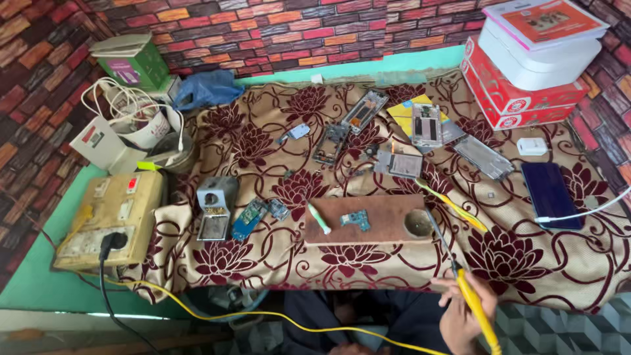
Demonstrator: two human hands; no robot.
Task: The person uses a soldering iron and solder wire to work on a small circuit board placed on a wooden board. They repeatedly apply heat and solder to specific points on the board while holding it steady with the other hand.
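The right hand (pixel 463 315) held a yellow soldering iron (pixel 474 307) at the near edge, its tip over the wooden block (pixel 381 227) bearing a small circuit board (pixel 355 219).

free: cloth left of wooden block (pixel 368 220) | blocked: phone frames (pixel 365 112) behind, boxes (pixel 519 92) far right

red boxes (pixel 509 92) stacked far right | white box (pixel 536 62) atop | green carton (pixel 135 62) far left

The right hand (pixel 460 315) sits low at the frame's bottom edge, fingers curled closed around a thin yellow-handled tool, wrist angled upward to the left. The left hand is out of sight.
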